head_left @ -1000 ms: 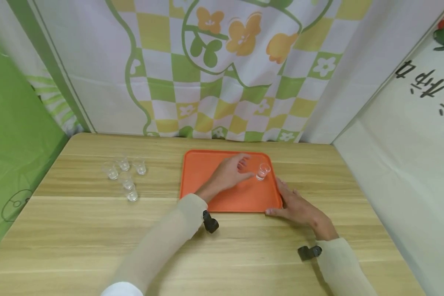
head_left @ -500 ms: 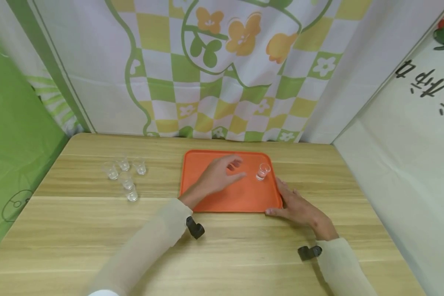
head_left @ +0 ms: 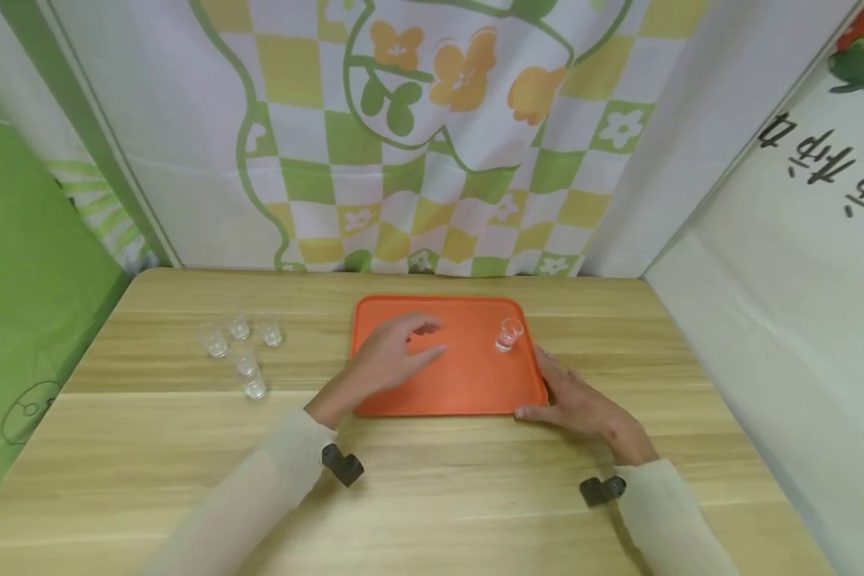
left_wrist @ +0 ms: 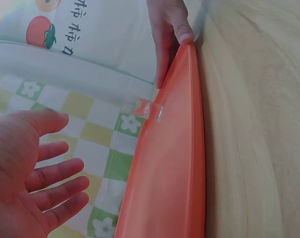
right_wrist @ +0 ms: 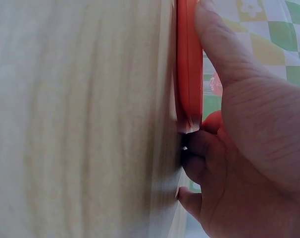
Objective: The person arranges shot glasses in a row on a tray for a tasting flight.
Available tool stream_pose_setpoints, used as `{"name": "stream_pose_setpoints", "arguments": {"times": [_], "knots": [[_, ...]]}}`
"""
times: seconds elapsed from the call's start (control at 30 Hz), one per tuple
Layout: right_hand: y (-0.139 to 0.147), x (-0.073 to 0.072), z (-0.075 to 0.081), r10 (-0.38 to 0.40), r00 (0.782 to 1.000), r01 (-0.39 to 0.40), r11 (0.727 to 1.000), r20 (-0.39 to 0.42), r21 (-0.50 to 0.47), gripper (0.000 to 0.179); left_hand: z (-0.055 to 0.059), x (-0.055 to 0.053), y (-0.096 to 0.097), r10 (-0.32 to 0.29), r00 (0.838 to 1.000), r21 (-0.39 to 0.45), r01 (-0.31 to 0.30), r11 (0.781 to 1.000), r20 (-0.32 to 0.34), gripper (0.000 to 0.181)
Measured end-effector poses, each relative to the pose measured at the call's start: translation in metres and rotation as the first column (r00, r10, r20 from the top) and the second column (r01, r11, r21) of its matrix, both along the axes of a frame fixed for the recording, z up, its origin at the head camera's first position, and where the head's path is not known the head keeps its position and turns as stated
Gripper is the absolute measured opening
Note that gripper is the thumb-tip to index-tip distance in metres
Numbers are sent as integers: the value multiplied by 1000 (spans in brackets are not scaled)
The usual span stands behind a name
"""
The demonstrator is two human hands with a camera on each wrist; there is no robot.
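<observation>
A small clear shot glass [head_left: 508, 335] stands upright near the right side of an orange tray [head_left: 468, 384]. My left hand [head_left: 392, 356] is over the left part of the tray, fingers loosely bent, holding nothing. The left wrist view shows its palm with thumb and fingers spread apart. My right hand [head_left: 583, 408] grips the tray's front right corner, its thumb on the front edge and its fingers along the right side. In the right wrist view the fingers [right_wrist: 207, 144] bend in against the tray's corner, their tips partly hidden.
Several clear shot glasses [head_left: 255, 387] stand in a loose cluster on the wooden table [head_left: 432, 496], left of the tray. A patterned curtain [head_left: 432, 192] hangs behind the table. A green panel [head_left: 36, 280] borders the left side and a white sheet [head_left: 785, 320] the right.
My left hand has drawn back leftward over the tray, away from the shot glass, which stays standing there. My right hand keeps its place at the corner. The head view has shifted slightly.
</observation>
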State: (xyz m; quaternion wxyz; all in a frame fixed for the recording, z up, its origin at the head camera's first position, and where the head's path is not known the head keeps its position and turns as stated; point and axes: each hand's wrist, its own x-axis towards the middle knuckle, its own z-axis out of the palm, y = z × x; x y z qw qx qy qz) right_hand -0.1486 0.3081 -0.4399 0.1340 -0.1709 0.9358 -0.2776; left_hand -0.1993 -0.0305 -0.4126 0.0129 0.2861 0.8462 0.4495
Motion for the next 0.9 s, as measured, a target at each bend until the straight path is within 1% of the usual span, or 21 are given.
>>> {"name": "stream_pose_setpoints", "arguments": {"times": [0.1, 0.37, 0.5, 0.63, 0.77, 0.9], "knots": [[-1, -1, -1, 1, 1000, -1, 1000, 3, 1, 113, -1, 4, -12, 7, 1000, 7, -7, 1000, -11, 38], [0, -1, 1, 11, 1000, -10, 1000, 8, -13, 113, -4, 15, -40, 61, 996, -7, -61, 998, -69, 36], [-1, -2, 3, 14, 1000, -14, 1000, 1, -14, 113, -2, 20, -54, 81, 993, -2, -82, 997, -91, 35], [0, -2, 3, 15, 1000, -15, 1000, 6, -10, 112, 4, 27, -68, 107, 988, -14, -109, 994, -115, 36], [-1, -2, 1, 13, 1000, -12, 1000, 12, -15, 113, 9, 32, -82, 138, 979, -44, -146, 988, -153, 39], [-1, -2, -1, 12, 1000, -11, 1000, 16, -14, 114, 11, 35, -95, 175, 964, -30, -185, 982, -201, 42]]}}
